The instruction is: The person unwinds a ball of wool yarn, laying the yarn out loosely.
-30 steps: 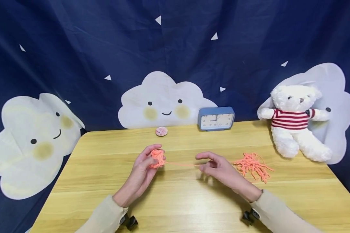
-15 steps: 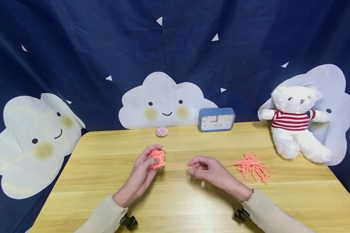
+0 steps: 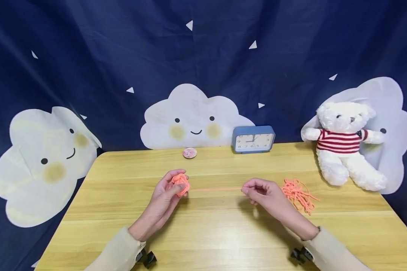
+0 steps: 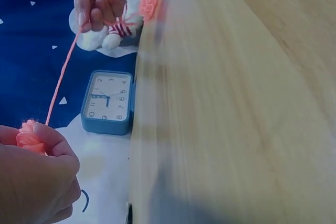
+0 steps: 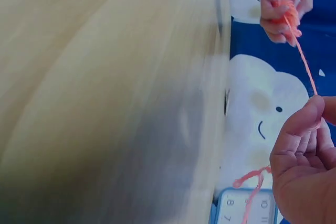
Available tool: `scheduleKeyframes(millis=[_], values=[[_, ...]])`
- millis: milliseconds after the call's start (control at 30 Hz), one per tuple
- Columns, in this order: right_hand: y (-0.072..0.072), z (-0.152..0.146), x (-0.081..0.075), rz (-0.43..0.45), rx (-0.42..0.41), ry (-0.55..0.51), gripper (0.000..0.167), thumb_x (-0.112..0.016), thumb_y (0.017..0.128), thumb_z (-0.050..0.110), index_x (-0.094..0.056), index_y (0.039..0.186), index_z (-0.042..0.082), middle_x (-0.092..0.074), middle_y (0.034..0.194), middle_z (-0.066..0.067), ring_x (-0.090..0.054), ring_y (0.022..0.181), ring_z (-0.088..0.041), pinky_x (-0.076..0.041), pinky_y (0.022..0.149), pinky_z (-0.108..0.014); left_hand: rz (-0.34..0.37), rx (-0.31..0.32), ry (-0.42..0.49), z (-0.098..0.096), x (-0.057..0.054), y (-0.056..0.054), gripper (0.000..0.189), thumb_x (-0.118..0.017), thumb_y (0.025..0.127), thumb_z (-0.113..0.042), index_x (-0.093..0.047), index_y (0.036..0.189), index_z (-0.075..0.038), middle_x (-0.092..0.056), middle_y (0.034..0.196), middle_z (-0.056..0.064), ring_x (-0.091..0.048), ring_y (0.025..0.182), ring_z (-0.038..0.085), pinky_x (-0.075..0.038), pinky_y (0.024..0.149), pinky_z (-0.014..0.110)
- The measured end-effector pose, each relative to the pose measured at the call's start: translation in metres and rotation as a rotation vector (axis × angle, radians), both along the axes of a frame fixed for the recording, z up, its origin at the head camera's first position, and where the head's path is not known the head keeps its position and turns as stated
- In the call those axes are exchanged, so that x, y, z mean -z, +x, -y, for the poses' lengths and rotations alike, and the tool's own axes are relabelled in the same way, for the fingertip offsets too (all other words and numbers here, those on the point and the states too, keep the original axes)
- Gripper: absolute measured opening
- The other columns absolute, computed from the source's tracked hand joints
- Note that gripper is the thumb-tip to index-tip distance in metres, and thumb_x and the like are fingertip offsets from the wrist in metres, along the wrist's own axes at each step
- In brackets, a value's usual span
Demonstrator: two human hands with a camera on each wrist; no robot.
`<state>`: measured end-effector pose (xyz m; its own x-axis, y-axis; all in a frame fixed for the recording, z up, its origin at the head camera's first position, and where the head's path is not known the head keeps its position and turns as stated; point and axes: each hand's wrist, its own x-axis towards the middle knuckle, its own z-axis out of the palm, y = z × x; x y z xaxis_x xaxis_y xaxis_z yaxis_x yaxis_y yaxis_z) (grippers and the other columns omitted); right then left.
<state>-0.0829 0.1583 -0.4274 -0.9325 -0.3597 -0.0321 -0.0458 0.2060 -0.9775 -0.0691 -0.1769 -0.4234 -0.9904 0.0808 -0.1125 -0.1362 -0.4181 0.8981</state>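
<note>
A small wound bundle of coral-orange yarn [image 3: 180, 183] is in my left hand [image 3: 166, 197], thumb pressed over its near side. From it a taut yarn strand [image 3: 217, 189] runs right to my right hand [image 3: 266, 194], whose thumb and index finger pinch it. In the left wrist view the same strand [image 4: 62, 74] slants up from the bundle [image 4: 30, 139] to the other hand's fingertips. A loose heap of the yarn [image 3: 300, 195] lies on the table just beyond my right hand. Loose yarn [image 5: 254, 179] trails beneath that hand in the right wrist view.
A blue alarm clock [image 3: 253, 139] stands at the wooden table's [image 3: 203, 233] back edge. Left of it lies a small round pink patterned disc [image 3: 190, 153]. A white teddy bear [image 3: 346, 143] in a striped shirt sits at the back right, before a dark blue curtain [image 3: 217, 49].
My right hand first moved left along the strand and pinched it, then drew back right, pulling it straight. The bundle in my left hand has turned slightly.
</note>
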Motion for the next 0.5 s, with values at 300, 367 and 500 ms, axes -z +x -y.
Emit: scheduleKeyframes(millis=[300, 367, 500], values=[[0.006, -0.02, -0.007, -0.087, 0.055, -0.059, 0.018, -0.068, 0.109, 0.011, -0.071, 0.113, -0.006, -0.069, 0.089, -0.015, -0.066, 0.078, -0.021, -0.061, 0.07, -0.03, 0.017, -0.034, -0.024, 0.003, 0.003, 0.001, 0.05, -0.057, 0.102, 0.014, -0.049, 0.15, 0.002, -0.06, 0.123, 0.012, -0.061, 0.092, 0.017, -0.058, 0.071, 0.024], [0.005, -0.024, -0.008, -0.098, 0.076, -0.071, 0.017, -0.068, 0.109, 0.011, -0.071, 0.113, -0.006, -0.069, 0.087, -0.01, -0.065, 0.077, -0.018, -0.061, 0.069, -0.03, 0.011, -0.043, -0.034, 0.003, 0.003, 0.001, 0.049, -0.057, 0.103, 0.013, -0.049, 0.15, 0.002, -0.061, 0.125, 0.014, -0.061, 0.09, 0.016, -0.057, 0.069, 0.023], [0.005, -0.034, -0.01, -0.078, 0.156, -0.068, 0.017, -0.069, 0.109, 0.015, -0.072, 0.111, -0.001, -0.067, 0.083, -0.006, -0.061, 0.072, -0.014, -0.054, 0.057, -0.026, -0.008, -0.052, -0.041, 0.003, 0.003, 0.001, 0.046, -0.06, 0.104, 0.011, -0.05, 0.149, 0.003, -0.061, 0.127, 0.015, -0.06, 0.086, 0.015, -0.053, 0.065, 0.021]])
